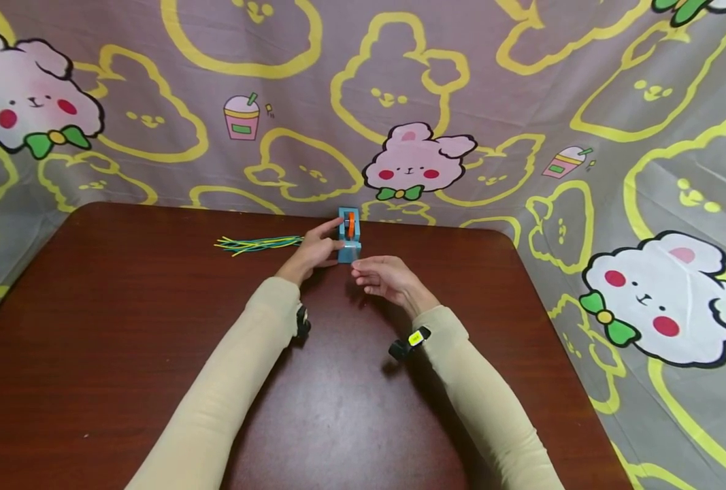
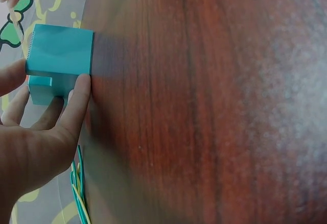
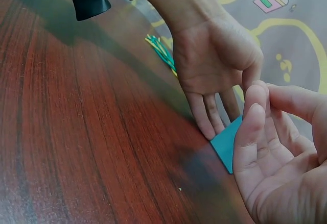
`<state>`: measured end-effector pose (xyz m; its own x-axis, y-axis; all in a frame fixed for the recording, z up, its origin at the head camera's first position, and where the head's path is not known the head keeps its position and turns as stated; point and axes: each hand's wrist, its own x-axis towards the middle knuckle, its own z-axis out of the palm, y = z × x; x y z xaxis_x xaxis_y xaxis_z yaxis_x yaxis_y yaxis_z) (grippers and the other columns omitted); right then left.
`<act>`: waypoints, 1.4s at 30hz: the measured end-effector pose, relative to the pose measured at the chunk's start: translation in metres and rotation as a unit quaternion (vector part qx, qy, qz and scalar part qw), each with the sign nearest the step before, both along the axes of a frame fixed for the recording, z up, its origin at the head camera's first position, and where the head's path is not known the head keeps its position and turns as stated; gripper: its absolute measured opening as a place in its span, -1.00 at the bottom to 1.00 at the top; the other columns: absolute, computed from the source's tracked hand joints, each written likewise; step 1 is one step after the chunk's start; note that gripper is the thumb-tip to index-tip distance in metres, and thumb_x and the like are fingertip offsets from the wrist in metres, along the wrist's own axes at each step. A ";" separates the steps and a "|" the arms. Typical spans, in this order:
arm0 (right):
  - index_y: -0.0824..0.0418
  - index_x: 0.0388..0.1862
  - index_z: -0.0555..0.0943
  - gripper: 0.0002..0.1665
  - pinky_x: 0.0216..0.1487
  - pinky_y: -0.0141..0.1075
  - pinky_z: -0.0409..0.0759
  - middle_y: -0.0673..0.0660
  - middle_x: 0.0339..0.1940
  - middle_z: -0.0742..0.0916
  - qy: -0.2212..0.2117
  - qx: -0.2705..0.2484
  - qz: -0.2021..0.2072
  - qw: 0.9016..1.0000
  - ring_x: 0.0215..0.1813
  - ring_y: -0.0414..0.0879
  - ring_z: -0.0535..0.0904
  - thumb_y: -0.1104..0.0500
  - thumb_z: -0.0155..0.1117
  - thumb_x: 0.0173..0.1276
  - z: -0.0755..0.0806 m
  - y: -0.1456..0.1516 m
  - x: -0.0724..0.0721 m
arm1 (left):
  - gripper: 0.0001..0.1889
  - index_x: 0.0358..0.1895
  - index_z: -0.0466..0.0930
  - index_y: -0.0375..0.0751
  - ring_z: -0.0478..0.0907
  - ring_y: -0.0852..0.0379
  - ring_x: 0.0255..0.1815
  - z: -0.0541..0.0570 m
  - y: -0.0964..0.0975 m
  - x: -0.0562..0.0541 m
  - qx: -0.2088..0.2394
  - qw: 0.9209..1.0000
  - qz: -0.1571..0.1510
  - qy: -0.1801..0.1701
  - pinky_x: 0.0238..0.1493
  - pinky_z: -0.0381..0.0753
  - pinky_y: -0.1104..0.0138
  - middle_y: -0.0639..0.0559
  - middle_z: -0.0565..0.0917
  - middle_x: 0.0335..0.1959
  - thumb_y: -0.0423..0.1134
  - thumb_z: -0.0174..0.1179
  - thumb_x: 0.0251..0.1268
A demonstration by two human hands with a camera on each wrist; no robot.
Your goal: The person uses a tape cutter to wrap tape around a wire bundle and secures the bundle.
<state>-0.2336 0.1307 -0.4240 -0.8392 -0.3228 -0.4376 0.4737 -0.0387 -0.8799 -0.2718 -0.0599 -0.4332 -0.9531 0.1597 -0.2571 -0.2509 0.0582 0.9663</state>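
A blue tape dispenser [image 1: 349,256] with an orange hub stands near the table's back edge. My left hand [image 1: 311,254] grips it from the left side, fingers and thumb round its body, as the left wrist view shows with the dispenser's flat blue end [image 2: 59,50] facing the camera. Just in front and to the right, my right hand [image 1: 391,278] pinches the end of a clear tape strip [image 2: 17,26] between thumb and forefinger. That strip runs up from the dispenser's toothed edge. In the right wrist view the right fingers [image 3: 250,124] partly hide the dispenser.
A bundle of thin yellow and green strands [image 1: 255,243] lies left of the dispenser. Behind the brown table [image 1: 124,327] hangs a patterned cloth [image 1: 314,102], which also runs along the right side. Each wrist carries a black camera [image 1: 405,348].
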 end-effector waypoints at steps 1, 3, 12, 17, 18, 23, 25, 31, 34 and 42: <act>0.47 0.10 0.60 -0.66 -0.41 -0.37 0.62 0.08 -0.41 0.77 0.000 -0.001 0.000 1.000 -0.45 -0.17 0.68 0.27 0.29 0.46 0.000 0.000 0.000 | -0.36 0.53 0.31 0.23 0.45 -0.10 0.30 0.000 0.000 0.000 0.000 1.000 0.000 0.001 0.20 0.53 -0.03 0.00 0.20 0.56 -0.37 0.10 0.46; 0.48 0.11 0.59 -0.65 -0.42 -0.37 0.62 0.07 -0.42 0.77 0.001 -0.001 0.001 1.000 -0.45 -0.18 0.68 0.27 0.29 0.46 0.000 0.000 0.001 | -0.37 0.53 0.30 0.23 0.44 -0.11 0.31 0.000 0.000 0.000 0.000 1.000 -0.003 0.003 0.20 0.53 -0.03 -0.01 0.18 0.57 -0.36 0.10 0.47; 0.57 0.26 0.47 -0.48 -0.41 -0.38 0.61 0.09 -0.39 0.77 0.006 0.000 0.010 1.000 -0.44 -0.18 0.67 0.26 0.29 0.46 0.001 0.001 0.005 | -0.37 0.54 0.29 0.23 0.45 -0.11 0.30 0.002 0.000 0.001 0.002 1.000 -0.005 0.002 0.19 0.55 -0.02 -0.01 0.19 0.56 -0.36 0.09 0.49; 0.54 0.21 0.52 -0.53 -0.39 -0.37 0.62 0.09 -0.37 0.77 0.009 0.001 0.014 1.000 -0.43 -0.18 0.67 0.25 0.30 0.46 0.004 0.002 0.006 | -0.36 0.54 0.28 0.20 0.43 -0.12 0.31 0.002 -0.001 0.000 0.008 1.000 -0.006 0.002 0.19 0.55 -0.03 -0.03 0.19 0.56 -0.38 0.09 0.48; 0.53 0.19 0.54 -0.55 -0.39 -0.37 0.63 0.09 -0.38 0.77 0.009 0.001 0.014 1.000 -0.43 -0.18 0.68 0.25 0.30 0.46 0.004 0.002 0.007 | -0.36 0.54 0.28 0.20 0.43 -0.12 0.32 0.001 -0.001 0.000 0.009 1.000 -0.006 0.002 0.19 0.55 -0.03 -0.03 0.19 0.56 -0.38 0.09 0.48; 0.53 0.18 0.54 -0.56 -0.41 -0.38 0.63 0.07 -0.40 0.77 0.013 -0.004 0.018 1.000 -0.44 -0.19 0.68 0.25 0.29 0.46 0.005 0.002 0.009 | -0.36 0.54 0.28 0.21 0.43 -0.10 0.31 0.001 -0.001 -0.001 0.008 1.000 -0.005 0.001 0.19 0.55 -0.02 -0.02 0.20 0.56 -0.37 0.09 0.47; 0.56 0.22 0.50 -0.52 -0.41 -0.39 0.62 0.06 -0.41 0.77 0.013 -0.007 0.021 1.000 -0.44 -0.19 0.67 0.25 0.29 0.46 0.005 0.002 0.010 | -0.36 0.54 0.28 0.21 0.43 -0.10 0.31 0.002 -0.001 0.000 0.007 1.000 -0.004 0.000 0.19 0.54 -0.02 -0.02 0.20 0.56 -0.37 0.10 0.47; 0.58 0.29 0.44 -0.46 -0.41 -0.39 0.62 0.05 -0.41 0.77 0.012 -0.010 0.027 1.000 -0.43 -0.20 0.67 0.25 0.27 0.47 0.004 0.003 0.011 | -0.37 0.54 0.28 0.23 0.42 -0.11 0.33 0.002 -0.002 0.000 0.002 1.000 -0.007 -0.003 0.20 0.54 -0.02 -0.01 0.19 0.56 -0.36 0.09 0.49; 0.57 0.29 0.44 -0.46 -0.41 -0.39 0.62 0.06 -0.41 0.77 0.012 -0.012 0.026 1.000 -0.44 -0.20 0.67 0.26 0.27 0.47 0.004 0.002 0.012 | -0.36 0.54 0.28 0.23 0.42 -0.12 0.33 0.002 -0.001 0.000 0.000 1.000 -0.007 -0.003 0.20 0.54 -0.02 0.00 0.20 0.56 -0.36 0.09 0.49; 0.54 0.22 0.51 -0.54 -0.42 -0.39 0.62 0.08 -0.40 0.77 0.003 -0.017 0.025 1.000 -0.44 -0.19 0.67 0.27 0.27 0.47 0.002 0.003 0.014 | -0.36 0.54 0.27 0.23 0.42 -0.11 0.32 0.002 -0.001 0.001 0.001 1.000 -0.008 -0.001 0.19 0.55 -0.03 0.00 0.19 0.56 -0.37 0.09 0.48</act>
<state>-0.2201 0.1334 -0.4222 -0.8242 -0.3793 -0.4205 0.4700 -0.0439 -0.8816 -0.2709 -0.0610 -0.4311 -0.9499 0.1753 -0.2589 -0.2523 0.0593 0.9658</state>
